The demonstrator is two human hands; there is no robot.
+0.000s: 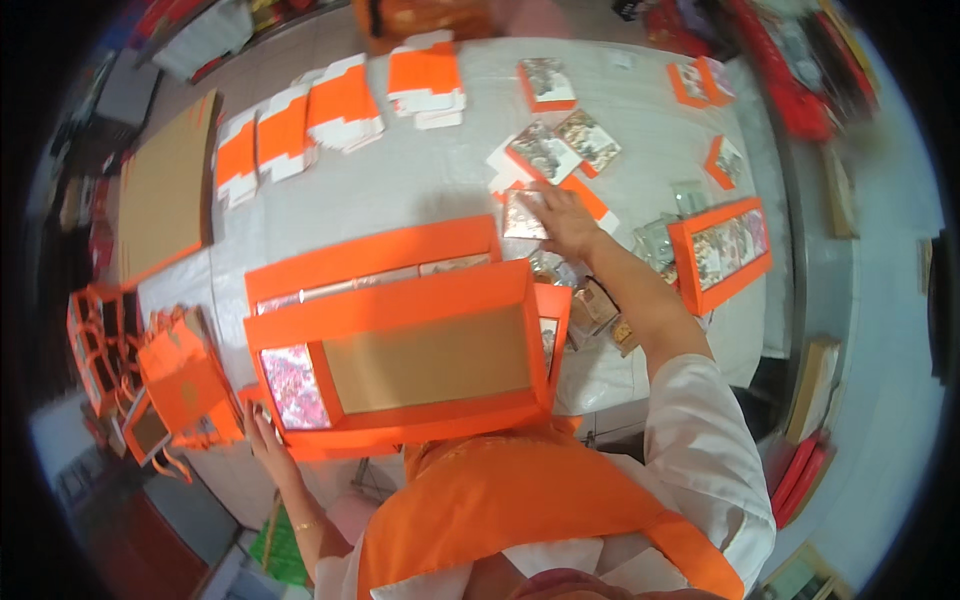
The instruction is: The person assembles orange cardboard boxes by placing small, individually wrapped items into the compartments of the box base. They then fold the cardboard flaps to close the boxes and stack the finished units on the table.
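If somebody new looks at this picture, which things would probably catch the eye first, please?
Probably the large orange box with its brown inside, in the middle, close to the person's orange apron, with the left hand at its left end. Next may come the right hand on a small patterned item beyond it, and the orange-and-white stacks at the table's far left.

Legible text: none. Printed faces on the table [400, 190]: packet [521, 217], between far and near edges, blurred; small box [545, 80] at the far edge, too small to read; window box [733, 246] by the right edge, no character resolvable; big box [430, 362] across the near edge, pink print unreadable.
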